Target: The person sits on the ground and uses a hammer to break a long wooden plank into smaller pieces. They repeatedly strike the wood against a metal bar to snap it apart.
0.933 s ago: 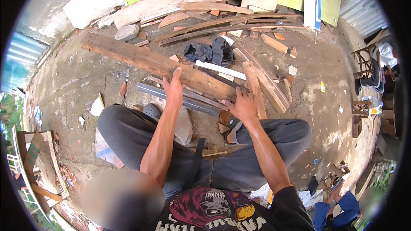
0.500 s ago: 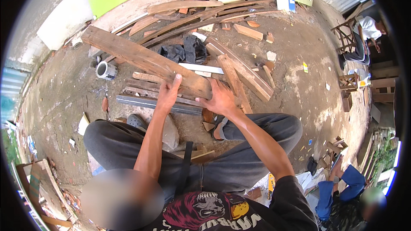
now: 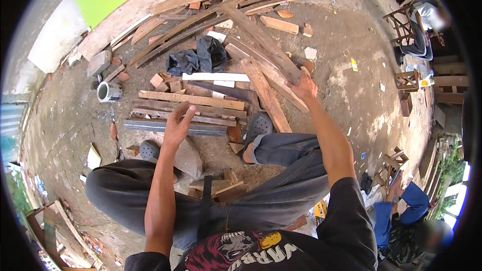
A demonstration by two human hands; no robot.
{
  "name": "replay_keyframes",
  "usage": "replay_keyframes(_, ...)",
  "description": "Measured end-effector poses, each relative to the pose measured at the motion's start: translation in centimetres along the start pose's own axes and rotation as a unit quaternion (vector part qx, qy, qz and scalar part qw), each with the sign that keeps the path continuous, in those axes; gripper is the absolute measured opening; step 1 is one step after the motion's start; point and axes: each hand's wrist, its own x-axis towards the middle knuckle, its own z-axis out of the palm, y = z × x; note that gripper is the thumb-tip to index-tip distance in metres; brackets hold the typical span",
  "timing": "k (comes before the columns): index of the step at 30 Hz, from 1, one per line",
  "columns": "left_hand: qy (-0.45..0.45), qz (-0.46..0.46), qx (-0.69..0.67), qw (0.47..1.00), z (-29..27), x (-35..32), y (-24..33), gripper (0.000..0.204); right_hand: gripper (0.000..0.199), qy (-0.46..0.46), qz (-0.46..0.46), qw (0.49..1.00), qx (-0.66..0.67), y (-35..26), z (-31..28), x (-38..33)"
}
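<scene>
Right hand [image 3: 303, 88] at 2 o'clock of mid-view: fingers and thumb closed on the near end of a dark brown plank [image 3: 265, 42]. Plank runs from the hand out toward 11 o'clock, far end over the long bent boards [image 3: 216, 17] at 12; can't tell if it touches them.

Left hand [image 3: 179, 123] at 9 o'clock: nothing in it, fingers half curled, thumb apart. It sits in front of a row of wooden strips [image 3: 196, 101] and a dark grey bar [image 3: 201, 129]; contact unclear.

Reddish-brown board [image 3: 265, 94] lies at 1 o'clock, well inside the right hand, slanting toward the right clog [image 3: 259, 124]; thicker beam [image 3: 290, 95] just beside it. White strip [image 3: 216, 77] and crumpled black cloth [image 3: 210, 56] at 11. Bucket [image 3: 109, 92] between 9 and 10, beside a grey block [image 3: 99, 63] at 10. Pale stone slab [image 3: 188, 159] around 8, between the person's legs. One other person [image 3: 427, 17] at 2, another person in blue trousers [image 3: 414, 200] at 4.
</scene>
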Motion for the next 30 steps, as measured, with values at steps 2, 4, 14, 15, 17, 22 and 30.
replay_keyframes(2, 0.011, -0.04, -0.006, 0.999, -0.1, -0.5, 1.2, 0.063, 0.09, 0.011, 0.004, 1.0, 0.011, 2.7, 1.1, 0.8)
replay_keyframes(4, 0.025, -0.051, -0.005, 0.998, -0.1, -0.4, 1.5, 0.057, 0.089, 0.025, 0.034, 0.999, -0.006, 6.1, 3.1, 2.3)
replay_keyframes(14, 0.072, -0.078, 0.003, 0.994, 0.3, 0.3, 2.4, 0.053, 0.071, 0.172, 0.004, 0.978, -0.122, 6.9, 10.6, 4.3)
replay_keyframes(15, 0.071, -0.082, 0.004, 0.994, 0.4, 0.2, 2.1, 0.052, 0.073, 0.077, -0.029, 0.995, -0.055, 6.7, 10.8, 4.6)
replay_keyframes(17, 0.071, -0.086, 0.005, 0.994, 0.5, 0.3, 1.4, 0.051, 0.079, -0.111, -0.07, 0.991, 0.035, 4.9, 10.5, 4.1)
replay_keyframes(22, 0.059, -0.078, 0.01, 0.995, 0.6, 0.6, 0.6, 0.048, 0.104, -0.244, -0.073, 0.966, -0.044, 1.2, 14.7, 0.0)
replay_keyframes(30, 0.071, -0.075, -0.009, 0.995, -0.1, 0.1, -0.2, 0.047, 0.103, -0.203, -0.018, 0.978, -0.039, 0.3, 16.7, -0.8)
